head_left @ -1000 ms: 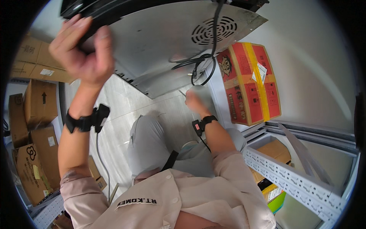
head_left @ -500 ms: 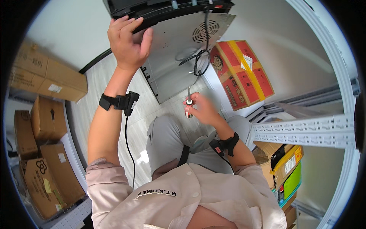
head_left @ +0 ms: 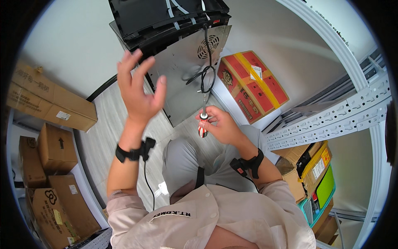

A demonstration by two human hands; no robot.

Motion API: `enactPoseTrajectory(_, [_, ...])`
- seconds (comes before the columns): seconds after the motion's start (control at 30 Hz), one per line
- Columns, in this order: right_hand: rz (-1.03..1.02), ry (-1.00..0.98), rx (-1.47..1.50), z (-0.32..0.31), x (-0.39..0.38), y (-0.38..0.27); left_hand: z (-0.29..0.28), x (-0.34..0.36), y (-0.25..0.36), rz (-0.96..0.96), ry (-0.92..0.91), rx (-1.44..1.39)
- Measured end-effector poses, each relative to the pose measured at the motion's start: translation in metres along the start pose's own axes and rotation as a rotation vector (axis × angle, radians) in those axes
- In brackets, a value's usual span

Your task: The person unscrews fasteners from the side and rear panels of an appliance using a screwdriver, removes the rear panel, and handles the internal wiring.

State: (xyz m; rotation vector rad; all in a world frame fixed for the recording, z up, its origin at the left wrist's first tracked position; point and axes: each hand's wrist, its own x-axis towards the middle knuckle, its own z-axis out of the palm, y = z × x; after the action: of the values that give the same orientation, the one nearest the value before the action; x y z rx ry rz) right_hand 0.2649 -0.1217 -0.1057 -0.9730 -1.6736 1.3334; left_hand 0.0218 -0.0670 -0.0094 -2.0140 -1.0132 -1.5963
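Note:
My right hand (head_left: 224,125) grips a screwdriver (head_left: 203,128) by its red, white and black handle, the metal shaft pointing away from me toward the appliance. Ahead stands a large appliance with a metal back panel (head_left: 178,83), a round slotted vent and a black top section (head_left: 166,18). A black power cord (head_left: 206,50) hangs down the panel in a loose loop, close beyond the screwdriver's tip. My left hand (head_left: 141,89) is raised in the air left of the panel, fingers spread and holding nothing, just short of the black top.
A red carton (head_left: 257,83) with yellow tape stands right of the appliance. Brown cardboard boxes (head_left: 54,99) line the left side. On the right are a white perforated shelf post (head_left: 323,120), an opened box (head_left: 306,166) and a teal basket (head_left: 321,211).
My left hand has come off the appliance's black top edge and opened in the air. My right hand keeps hold of the screwdriver. The view has shifted, showing more of the appliance's top.

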Motion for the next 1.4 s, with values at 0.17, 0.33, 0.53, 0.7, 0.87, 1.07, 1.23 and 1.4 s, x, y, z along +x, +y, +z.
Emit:
enactPoseTrajectory(0.17, [-0.117, 0.027, 0.085, 0.018, 0.008, -0.011, -0.012, -0.064, 0.048, -0.524, -0.592, -0.548])
enactPoseTrajectory(0.33, [-0.102, 0.034, 0.068, 0.033, 0.01, -0.023, -0.016, -0.13, 0.056, -1.06, -0.84, -1.197])
enactPoseTrajectory(0.53, [-0.026, 0.07, -0.016, 0.035, 0.002, -0.017, -0.023, -0.163, 0.053, -1.117, -0.788, -1.137])
enactPoseTrajectory(0.7, [-0.031, 0.189, 0.217, 0.025, -0.002, -0.036, -0.032, -0.168, 0.045, -1.109, -0.836, -0.957])
enactPoseTrajectory(0.87, [0.047, 0.153, 0.076, 0.017, -0.002, -0.037, -0.038, -0.171, 0.047, -1.06, -0.92, -0.866])
enactPoseTrajectory(1.07, [0.111, 0.19, -0.19, 0.013, -0.006, -0.053, -0.036, -0.182, 0.051, -1.03, -0.958, -0.866])
enactPoseTrajectory(1.23, [-0.343, 0.483, -0.884, -0.059, -0.004, -0.113, -0.024, -0.194, 0.056, -1.017, -0.933, -0.842])
enactPoseTrajectory(1.4, [-0.607, 0.911, -1.284, -0.163, -0.001, -0.221, -0.026, -0.202, 0.052, -1.079, -0.87, -0.83])
